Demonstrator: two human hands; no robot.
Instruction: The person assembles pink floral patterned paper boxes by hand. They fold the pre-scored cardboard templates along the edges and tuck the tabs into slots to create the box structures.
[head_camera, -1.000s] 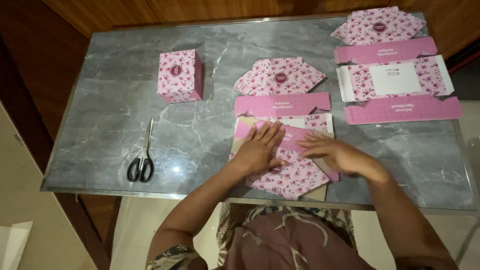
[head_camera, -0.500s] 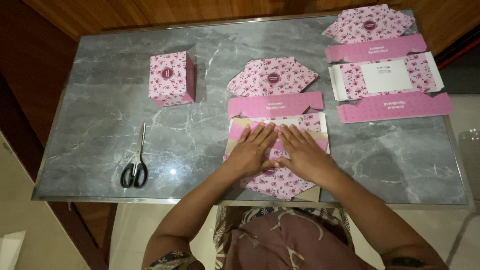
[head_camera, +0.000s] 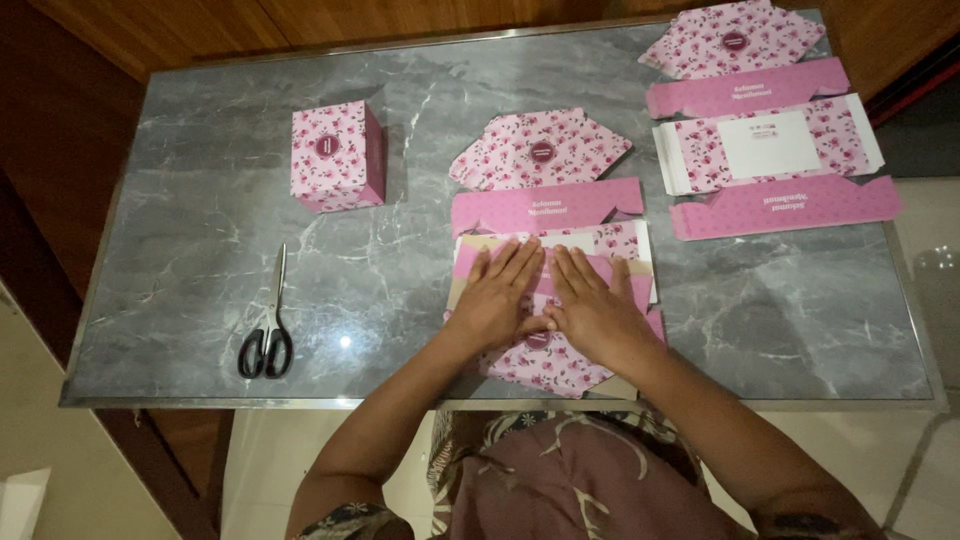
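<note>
A flat pink floral cardboard box blank (head_camera: 545, 185) lies unfolded in the middle of the grey marble table (head_camera: 400, 260), its near part folded over. My left hand (head_camera: 503, 293) and my right hand (head_camera: 594, 305) lie side by side, palms down and fingers spread, pressing on that folded near part. Neither hand grips anything. The lower flaps of the blank show under and below my hands near the table's front edge.
An assembled pink floral box (head_camera: 338, 156) stands at the left of the blank. Black-handled scissors (head_camera: 268, 330) lie near the front left. A second unfolded blank (head_camera: 765, 140) lies at the far right. The table's metal rim runs along the front.
My right hand slid left along the fold until it came to lie beside my left hand. The camera view shifted slightly.
</note>
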